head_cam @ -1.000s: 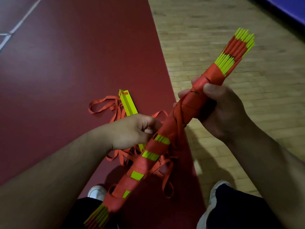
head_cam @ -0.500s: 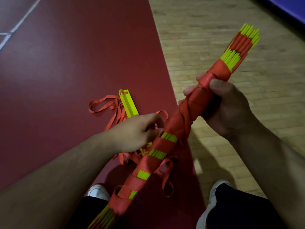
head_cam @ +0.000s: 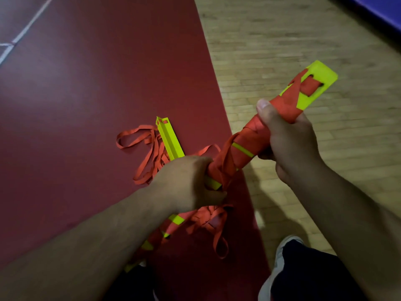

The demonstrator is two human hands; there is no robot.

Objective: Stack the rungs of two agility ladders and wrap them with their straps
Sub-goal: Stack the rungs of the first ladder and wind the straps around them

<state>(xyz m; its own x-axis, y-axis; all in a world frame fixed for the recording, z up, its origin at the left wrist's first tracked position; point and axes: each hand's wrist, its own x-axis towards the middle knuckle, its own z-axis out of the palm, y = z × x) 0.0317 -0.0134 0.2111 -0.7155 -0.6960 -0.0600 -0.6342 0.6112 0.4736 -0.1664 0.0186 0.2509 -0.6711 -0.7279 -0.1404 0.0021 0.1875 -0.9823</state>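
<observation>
The wrapped rung bundle [head_cam: 245,146] slants in the air above the edge of the red mat [head_cam: 86,83], its yellow top end clear, its lower end lost behind the left forearm. The right hand [head_cam: 288,144] is closed around its upper part, thumb laid along the orange strap. The blurred left hand [head_cam: 186,181] is curled around its middle, fingers hidden on the far side, covering the near end of the second stack of rungs [head_cam: 168,139] lying among loose straps [head_cam: 138,146].

Rung bundle [head_cam: 245,146] in left hand [head_cam: 184,179] and right hand [head_cam: 290,144], above other ladder [head_cam: 169,140] on mat [head_cam: 86,105].
</observation>
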